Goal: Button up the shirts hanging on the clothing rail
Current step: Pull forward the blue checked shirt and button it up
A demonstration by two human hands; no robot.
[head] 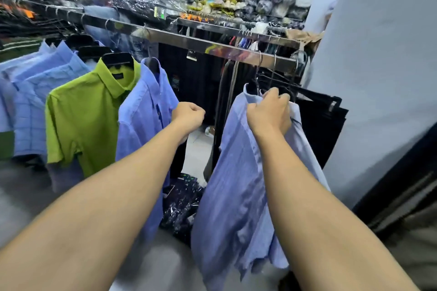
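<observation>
Black trousers (324,125) hang behind blue shirt (236,172) gripped by right hand (269,113).

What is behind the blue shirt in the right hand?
Black clothes on wire hangers hang from the rail behind the shirt. The shirt and hand cover part of them.

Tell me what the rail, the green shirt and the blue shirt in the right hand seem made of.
The rail: polished metal, probably steel; it mirrors colours like chrome. The green shirt: matte woven fabric with a stiff collar, perhaps cotton. The blue shirt gripped by the right hand: thin soft cloth with slight sheen, draping in folds; fibre unclear.
</observation>
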